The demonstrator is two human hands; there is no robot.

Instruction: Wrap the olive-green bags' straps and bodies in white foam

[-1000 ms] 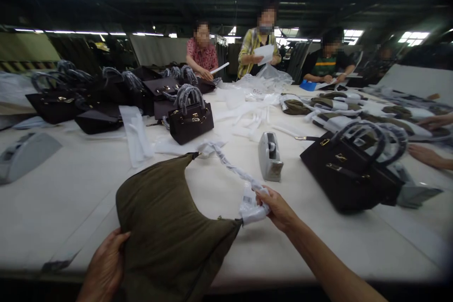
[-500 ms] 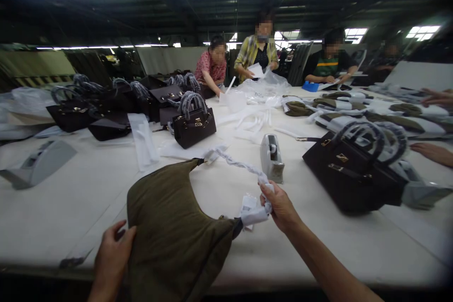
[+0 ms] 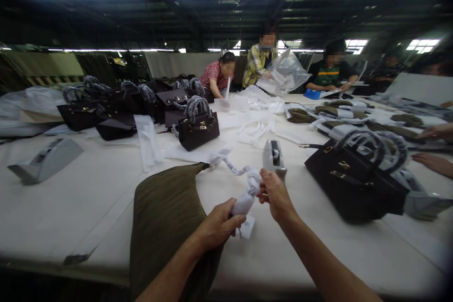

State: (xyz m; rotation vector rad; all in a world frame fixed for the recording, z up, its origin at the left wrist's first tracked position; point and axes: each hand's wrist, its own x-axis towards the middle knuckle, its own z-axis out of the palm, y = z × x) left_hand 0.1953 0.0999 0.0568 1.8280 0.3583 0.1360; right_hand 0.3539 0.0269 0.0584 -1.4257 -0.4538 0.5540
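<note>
An olive green shoulder bag (image 3: 166, 217) lies at the table's near edge, partly covered by my left forearm. Its strap (image 3: 230, 164) is wound in white wrapping paper and curves up to the right. My left hand (image 3: 221, 224) is closed around the wrapped lower end of the strap. Higher up, the fingers of my right hand (image 3: 274, 193) pinch the edge of the wrapping. A small white tag (image 3: 247, 226) hangs just below my left hand. Right behind my right hand stands a grey tape dispenser (image 3: 273, 155).
Dark brown handbags with wrapped handles crowd the left (image 3: 81, 111); a larger brown handbag (image 3: 354, 179) leans at right. Another tape dispenser (image 3: 46, 160) is at far left. Folded olive bags (image 3: 300, 114) lie at back right. Several co-workers stand across the table; a person's hands (image 3: 437, 164) reach in from the right.
My left hand has moved from the bag's left side to the strap's wrapped lower end. My right hand has shifted slightly up along the wrapping. Across the table, a co-worker has lifted a clear plastic bag.
</note>
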